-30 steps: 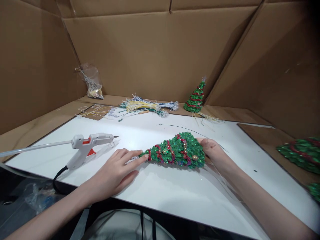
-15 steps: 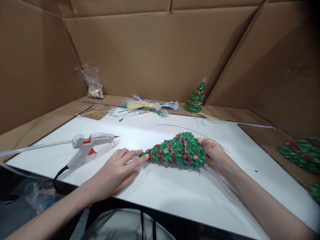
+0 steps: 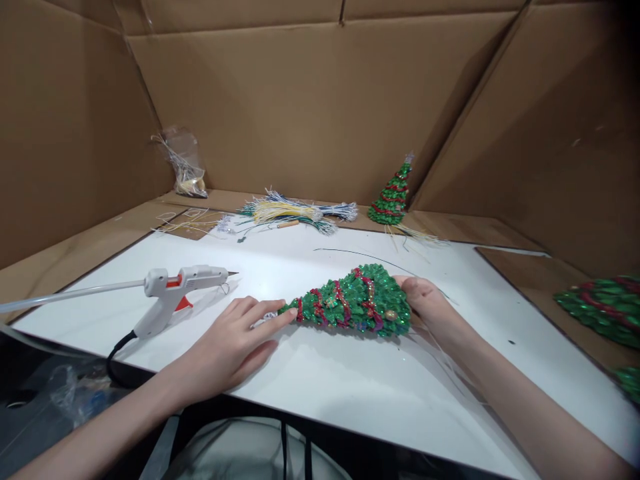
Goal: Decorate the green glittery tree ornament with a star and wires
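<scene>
Our left hand (image 3: 237, 343), fingers loosely spread, touches the narrow tip of a green tree (image 3: 347, 305) trimmed in red, which lies on its side across the near middle of the white counter (image 3: 325, 377). Our right hand (image 3: 429, 299) meets the broad base, thumb at the rim; with the other fingers mostly hidden, we cannot tell whether it pinches. Left sits a glue gun (image 3: 197, 278); far right, a second tree (image 3: 390, 200) stands upright.

"What lies left on the desk (image 3: 320, 380)?"
"The glue gun (image 3: 161, 288), left of the lying tree (image 3: 345, 303)."
"And behind them?"
"Wire bundles (image 3: 290, 212), between the plastic bag (image 3: 186, 163) and the standing tree (image 3: 389, 201)."
</scene>
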Motion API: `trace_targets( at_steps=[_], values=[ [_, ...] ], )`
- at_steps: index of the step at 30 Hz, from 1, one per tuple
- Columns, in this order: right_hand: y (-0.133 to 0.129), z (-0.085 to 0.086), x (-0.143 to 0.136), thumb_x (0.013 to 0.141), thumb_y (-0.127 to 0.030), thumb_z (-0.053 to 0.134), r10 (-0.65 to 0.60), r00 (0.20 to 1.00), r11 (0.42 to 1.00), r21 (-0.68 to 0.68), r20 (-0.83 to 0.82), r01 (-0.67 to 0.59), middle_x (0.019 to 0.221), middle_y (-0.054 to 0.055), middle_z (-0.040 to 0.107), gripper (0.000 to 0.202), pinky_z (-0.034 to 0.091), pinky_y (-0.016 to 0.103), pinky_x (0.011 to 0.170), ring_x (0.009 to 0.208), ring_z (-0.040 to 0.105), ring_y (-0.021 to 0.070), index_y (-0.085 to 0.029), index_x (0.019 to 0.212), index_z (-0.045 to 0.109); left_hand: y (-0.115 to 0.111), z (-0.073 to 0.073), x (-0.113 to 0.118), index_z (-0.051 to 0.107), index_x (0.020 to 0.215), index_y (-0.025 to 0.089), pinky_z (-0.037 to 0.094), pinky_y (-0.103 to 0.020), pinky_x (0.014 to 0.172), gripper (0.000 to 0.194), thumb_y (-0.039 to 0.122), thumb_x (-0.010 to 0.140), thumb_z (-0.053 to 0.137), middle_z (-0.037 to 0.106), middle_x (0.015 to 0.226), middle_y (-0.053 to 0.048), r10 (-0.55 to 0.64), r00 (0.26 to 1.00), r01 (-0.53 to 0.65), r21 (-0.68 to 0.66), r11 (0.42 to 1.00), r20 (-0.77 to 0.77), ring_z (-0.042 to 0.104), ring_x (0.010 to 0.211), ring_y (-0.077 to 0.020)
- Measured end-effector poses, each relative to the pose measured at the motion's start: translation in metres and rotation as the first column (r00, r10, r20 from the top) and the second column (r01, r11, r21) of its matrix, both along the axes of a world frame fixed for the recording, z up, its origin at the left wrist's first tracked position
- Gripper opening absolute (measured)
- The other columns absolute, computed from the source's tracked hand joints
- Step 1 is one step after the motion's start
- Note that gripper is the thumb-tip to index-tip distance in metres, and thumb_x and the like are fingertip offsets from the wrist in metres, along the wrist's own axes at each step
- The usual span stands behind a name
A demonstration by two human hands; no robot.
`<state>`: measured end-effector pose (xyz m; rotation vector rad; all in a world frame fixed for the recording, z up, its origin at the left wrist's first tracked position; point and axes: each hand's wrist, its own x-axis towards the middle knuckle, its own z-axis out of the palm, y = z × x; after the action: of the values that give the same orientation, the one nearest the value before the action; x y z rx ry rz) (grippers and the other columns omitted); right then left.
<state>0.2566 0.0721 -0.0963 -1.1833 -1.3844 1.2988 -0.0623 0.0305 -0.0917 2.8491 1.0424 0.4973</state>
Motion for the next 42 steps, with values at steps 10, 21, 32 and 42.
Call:
trace_targets(
  at_steps=[10, 21, 32, 42],
  values=[
    [0.000, 0.000, 0.000, 0.060, -0.081, 0.053, -0.006, 0.999, 1.000, 0.009, 0.037, 0.005, 0.040, -0.004, 0.035, 0.062, 0.020, 0.022, 0.032, 0.034, 0.032, 0.0085, -0.021, 0.052, 0.040, 0.000, 0.002, 0.000, 0.037, 0.139, 0.023, 0.042, -0.044, 0.089, 0.048, 0.014, 0.092, 0.043, 0.045, 0.135, -0.011, 0.001, 1.000, -0.001, -0.010, 1.000, -0.002, 0.045, 0.108, -0.0253],
    [0.000, 0.000, 0.000, 0.058, -0.079, 0.057, 0.013, 1.000, 1.000, -0.028, -0.018, -0.013, 0.038, -0.006, 0.032, 0.062, 0.015, 0.021, 0.031, 0.032, 0.019, 0.0042, -0.020, 0.052, 0.040, 0.001, -0.001, 0.001, 0.036, 0.139, 0.023, 0.040, -0.044, 0.090, 0.047, 0.015, 0.092, 0.041, 0.043, 0.136, -0.010, 0.002, 1.000, -0.002, -0.022, 1.000, -0.005, 0.044, 0.108, -0.0250],
    [-0.001, 0.005, -0.003, 0.053, -0.084, 0.054, 0.014, 0.999, 0.999, -0.045, 0.031, -0.013, 0.037, -0.007, 0.025, 0.065, 0.009, 0.023, 0.035, 0.034, 0.013, 0.0047, -0.021, 0.051, 0.038, 0.000, 0.000, -0.001, 0.036, 0.139, 0.024, 0.040, -0.044, 0.091, 0.047, 0.016, 0.093, 0.041, 0.043, 0.137, -0.009, 0.005, 1.000, -0.005, -0.026, 1.000, -0.010, 0.043, 0.109, -0.0251],
    [-0.001, 0.006, -0.003, 0.052, -0.085, 0.053, 0.006, 0.999, 0.999, -0.033, 0.042, -0.004, 0.039, -0.006, 0.028, 0.066, 0.012, 0.023, 0.035, 0.034, 0.017, 0.0054, -0.021, 0.050, 0.037, 0.000, -0.002, -0.002, 0.036, 0.139, 0.024, 0.040, -0.044, 0.091, 0.047, 0.016, 0.093, 0.041, 0.042, 0.137, -0.009, 0.005, 1.000, -0.005, -0.023, 1.000, -0.013, 0.043, 0.109, -0.0255]
  ],
)
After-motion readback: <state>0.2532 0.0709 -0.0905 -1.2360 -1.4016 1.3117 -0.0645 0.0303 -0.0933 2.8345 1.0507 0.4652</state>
